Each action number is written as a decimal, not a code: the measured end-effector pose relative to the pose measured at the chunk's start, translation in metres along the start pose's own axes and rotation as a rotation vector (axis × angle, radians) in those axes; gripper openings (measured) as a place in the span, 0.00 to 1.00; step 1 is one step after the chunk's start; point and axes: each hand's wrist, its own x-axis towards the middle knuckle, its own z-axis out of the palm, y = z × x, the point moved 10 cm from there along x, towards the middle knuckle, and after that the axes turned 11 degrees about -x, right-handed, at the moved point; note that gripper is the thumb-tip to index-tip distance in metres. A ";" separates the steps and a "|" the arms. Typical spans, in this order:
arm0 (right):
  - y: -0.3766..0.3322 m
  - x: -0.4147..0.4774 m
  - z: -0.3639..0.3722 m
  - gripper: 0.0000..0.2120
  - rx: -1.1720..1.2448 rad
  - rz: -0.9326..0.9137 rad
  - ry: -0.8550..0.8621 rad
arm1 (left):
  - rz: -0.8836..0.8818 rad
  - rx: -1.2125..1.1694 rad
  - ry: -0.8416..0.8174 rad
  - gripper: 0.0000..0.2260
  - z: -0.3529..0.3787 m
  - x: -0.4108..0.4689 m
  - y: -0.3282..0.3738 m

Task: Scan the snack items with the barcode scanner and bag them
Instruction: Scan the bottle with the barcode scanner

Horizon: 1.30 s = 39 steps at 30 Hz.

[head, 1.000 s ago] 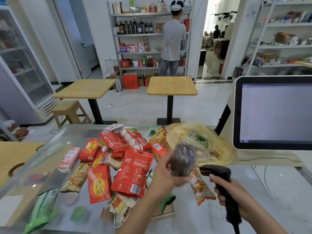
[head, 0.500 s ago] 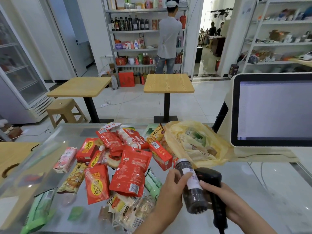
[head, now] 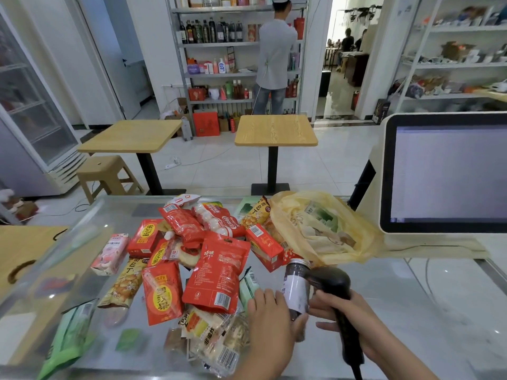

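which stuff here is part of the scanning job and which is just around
Job: dark jar in the left hand, barcode scanner in the right hand, yellow bag, snack packets heaped on the counter.
Just around: wooden tables, stool, fridge, stocked shelves.

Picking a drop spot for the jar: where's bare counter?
Widest: counter right of the scanner, bordered by the yellow bag and the monitor. Smaller strip left of the pink pack. Crowded: the snack pile left of the jar, up to the bag.
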 end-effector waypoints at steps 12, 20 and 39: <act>-0.023 -0.026 -0.015 0.19 0.110 0.276 -0.142 | 0.089 -0.072 0.104 0.44 -0.001 -0.002 -0.002; -0.068 -0.067 -0.024 0.35 -0.039 0.325 -0.141 | -0.016 -0.148 -0.104 0.59 0.027 0.003 0.018; -0.099 -0.115 -0.040 0.34 -0.325 0.342 0.007 | 0.017 -0.189 0.016 0.54 0.030 0.017 0.046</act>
